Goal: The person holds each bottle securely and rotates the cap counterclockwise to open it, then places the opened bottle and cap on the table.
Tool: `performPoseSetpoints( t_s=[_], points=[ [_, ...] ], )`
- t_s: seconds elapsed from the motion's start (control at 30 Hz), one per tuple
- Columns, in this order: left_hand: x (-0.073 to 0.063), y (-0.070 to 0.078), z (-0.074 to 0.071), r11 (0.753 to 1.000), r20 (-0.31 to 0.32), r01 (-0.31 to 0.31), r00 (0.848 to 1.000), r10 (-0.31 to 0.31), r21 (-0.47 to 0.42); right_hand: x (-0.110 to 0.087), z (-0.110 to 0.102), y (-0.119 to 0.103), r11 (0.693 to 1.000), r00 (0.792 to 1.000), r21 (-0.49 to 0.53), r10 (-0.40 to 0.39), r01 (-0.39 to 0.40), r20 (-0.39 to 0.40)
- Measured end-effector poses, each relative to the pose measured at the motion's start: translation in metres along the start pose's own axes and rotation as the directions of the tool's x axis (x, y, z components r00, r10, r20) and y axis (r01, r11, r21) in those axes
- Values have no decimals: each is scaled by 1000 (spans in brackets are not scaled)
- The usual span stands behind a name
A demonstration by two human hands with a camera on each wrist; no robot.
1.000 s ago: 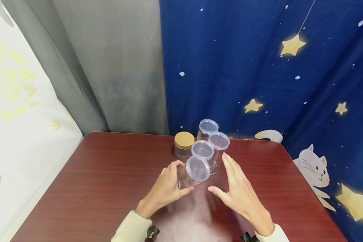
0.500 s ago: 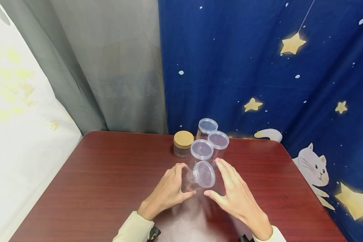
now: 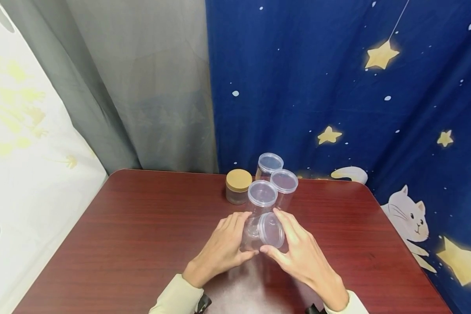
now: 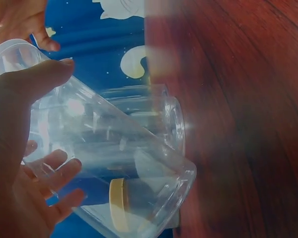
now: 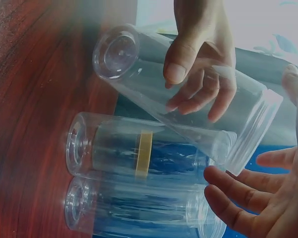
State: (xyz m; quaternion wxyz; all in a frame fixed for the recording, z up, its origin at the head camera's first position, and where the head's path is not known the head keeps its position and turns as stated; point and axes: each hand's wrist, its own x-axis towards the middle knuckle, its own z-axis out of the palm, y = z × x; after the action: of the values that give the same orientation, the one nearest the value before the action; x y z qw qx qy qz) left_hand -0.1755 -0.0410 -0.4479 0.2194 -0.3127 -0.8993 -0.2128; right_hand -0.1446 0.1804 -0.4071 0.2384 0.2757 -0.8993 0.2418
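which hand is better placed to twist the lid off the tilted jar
Likely the right hand: its spread fingers are near the lid, while the left hand grips the tilted jar by its body.

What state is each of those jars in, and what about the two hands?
Held jar: tilted, lid on, looks empty
Nearest standing jar: upright, lid on
Right-hand standing jar: upright, lid on
Farthest jar: upright, lid on
Gold-lidded jar: upright, closed
Left hand: gripping the held jar
Right hand: open, beside the held jar's lid end
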Motion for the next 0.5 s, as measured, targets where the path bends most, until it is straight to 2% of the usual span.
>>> performPoseSetpoints(
  t_s=[0.23,0.5],
  points=[
    [2,1,0,998,-15,-41,999,42,43,3,0,-1,999,1000,-43,10,-11,-23],
    [2,2,-1,997,-13,-60,998,61,42,6,-1,-2,999,1000,-30,11,-12,-20]
  ],
)
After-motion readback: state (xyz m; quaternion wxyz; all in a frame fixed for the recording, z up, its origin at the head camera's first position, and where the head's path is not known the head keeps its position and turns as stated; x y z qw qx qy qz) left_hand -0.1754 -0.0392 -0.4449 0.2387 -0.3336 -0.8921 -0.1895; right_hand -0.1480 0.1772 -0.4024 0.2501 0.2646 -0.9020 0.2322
